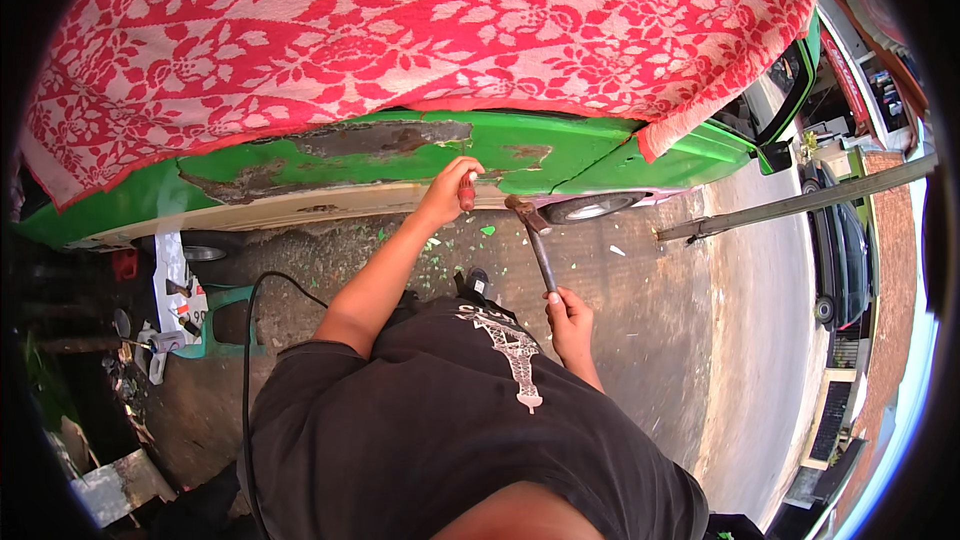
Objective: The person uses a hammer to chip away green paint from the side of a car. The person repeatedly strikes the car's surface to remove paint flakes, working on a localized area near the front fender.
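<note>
In my left hand point(448, 191) is a tool with a red handle point(466, 196), probably a screwdriver. The handle's butt points down, and my fingers hide part of the tool. The hand is up by the green side panel point(510, 136) of a van or car. Paint has broken away there in jagged patches, baring a grey and rusty layer point(375, 139). My right hand point(570, 319) grips a hammer point(541, 255) low on its shaft. Its rusty head is raised, a little right of the red handle and apart from it.
A red and pink floral blanket point(360, 37) drapes over the vehicle. Green paint chips point(487, 230) litter the pavement. A black cable point(246, 360) runs at left, near a green plastic stool point(225, 326) bearing tools. A pole point(795, 202) and parked car point(847, 255) stand right.
</note>
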Demonstrator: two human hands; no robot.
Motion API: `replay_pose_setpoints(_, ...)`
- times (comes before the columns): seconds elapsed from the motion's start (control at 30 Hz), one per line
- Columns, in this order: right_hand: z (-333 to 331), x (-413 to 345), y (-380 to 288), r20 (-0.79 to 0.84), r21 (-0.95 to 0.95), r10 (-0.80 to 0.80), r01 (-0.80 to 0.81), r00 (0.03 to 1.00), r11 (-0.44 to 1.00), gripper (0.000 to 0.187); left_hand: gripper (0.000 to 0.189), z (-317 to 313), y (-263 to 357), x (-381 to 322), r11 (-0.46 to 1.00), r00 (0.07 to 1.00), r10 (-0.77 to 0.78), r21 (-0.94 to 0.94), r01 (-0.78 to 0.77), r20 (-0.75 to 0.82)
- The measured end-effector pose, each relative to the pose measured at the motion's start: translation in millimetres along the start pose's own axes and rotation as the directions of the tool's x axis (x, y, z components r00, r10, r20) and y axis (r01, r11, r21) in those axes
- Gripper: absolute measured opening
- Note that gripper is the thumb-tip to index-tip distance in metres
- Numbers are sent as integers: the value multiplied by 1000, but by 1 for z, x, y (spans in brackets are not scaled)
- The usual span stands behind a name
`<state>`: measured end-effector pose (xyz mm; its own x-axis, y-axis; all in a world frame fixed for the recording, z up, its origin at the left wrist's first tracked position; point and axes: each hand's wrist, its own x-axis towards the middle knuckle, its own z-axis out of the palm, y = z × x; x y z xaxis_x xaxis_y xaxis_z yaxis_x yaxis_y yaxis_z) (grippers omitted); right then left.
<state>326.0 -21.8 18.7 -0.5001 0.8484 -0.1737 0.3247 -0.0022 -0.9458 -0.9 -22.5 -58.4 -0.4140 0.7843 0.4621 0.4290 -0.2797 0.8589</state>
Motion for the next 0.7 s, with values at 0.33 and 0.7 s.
replay_pose_setpoints(0.33,24,-12,10,27,203,7,-12,1000,979,19,47,-15,-2,3,1000,998,-16,1,16,61)
replay_pose_setpoints(0.7,33,-14,8,89,297,71,-95,993,950,18,34,-23,2,15,966,995,-72,253,52,68)
